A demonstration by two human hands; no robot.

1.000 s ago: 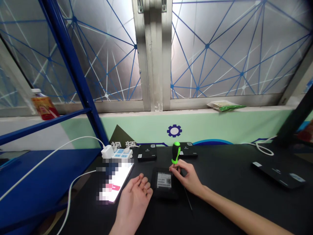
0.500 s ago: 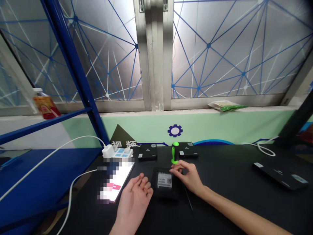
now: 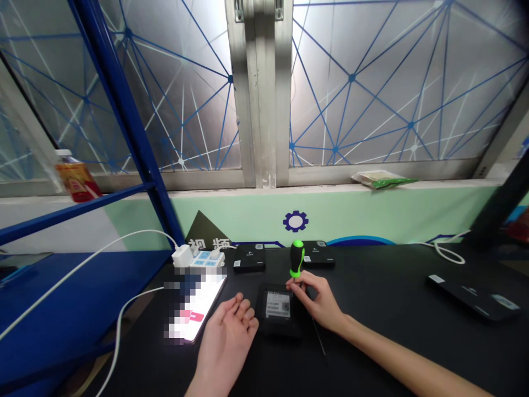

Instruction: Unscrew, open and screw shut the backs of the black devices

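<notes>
In the head view, a black box-shaped device [image 3: 281,326] with a white printed label lies on the black table. My right hand [image 3: 316,298] pinches the shaft of a screwdriver [image 3: 296,259] just below its black and green handle. The screwdriver stands upright over the device's far right corner; its tip is hidden behind my fingers. Palm up at the device's left side rests my left hand [image 3: 231,331], fingers loosely curled and nothing in it. A thin dark rod [image 3: 319,339] lies right of the device, partly under my right hand.
A lit phone [image 3: 202,309] lies on the left near a white power strip [image 3: 209,258] with plugs and cables. Two black boxes, one left [image 3: 249,258] and one right [image 3: 320,253], stand at the back. Another black device [image 3: 473,298] lies far right. A blue frame [image 3: 119,110] rises left.
The screwdriver handle has turned about its own axis, so its green stripe now faces right. My right fingers have shifted slightly on the shaft. My left hand and the device stay put.
</notes>
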